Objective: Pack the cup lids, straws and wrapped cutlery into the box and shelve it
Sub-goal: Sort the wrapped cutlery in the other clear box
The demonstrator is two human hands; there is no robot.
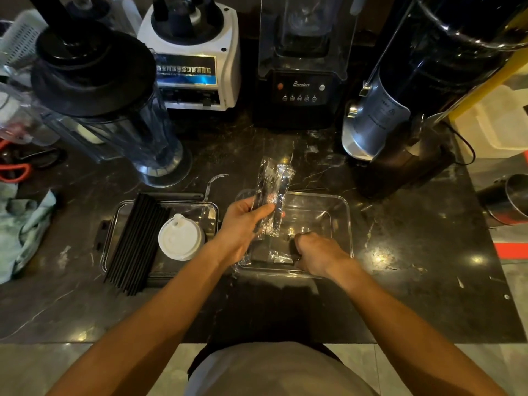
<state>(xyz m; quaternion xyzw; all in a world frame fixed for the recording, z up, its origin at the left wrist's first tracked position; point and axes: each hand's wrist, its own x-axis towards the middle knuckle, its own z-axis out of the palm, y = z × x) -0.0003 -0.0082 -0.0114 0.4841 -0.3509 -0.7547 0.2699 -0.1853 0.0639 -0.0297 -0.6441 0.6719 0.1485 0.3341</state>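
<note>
My left hand [243,224] grips a bunch of plastic-wrapped black cutlery [273,192] and holds it above the left edge of a clear plastic box [340,221]. My right hand [317,251] is inside the box near its front wall, fingers curled around another wrapped cutlery piece [278,257] lying on the bottom. To the left sits the box's clear lid [114,224], flat on the counter. A row of black straws [137,241] and a stack of white cup lids [180,238] rest on it.
Blenders stand along the back of the dark marble counter: a clear jug [114,115], a white base [197,58], a black unit [303,67]. A grinder [400,124] is at the back right, a metal cup [511,198] at the right edge, a cloth [25,232] at left.
</note>
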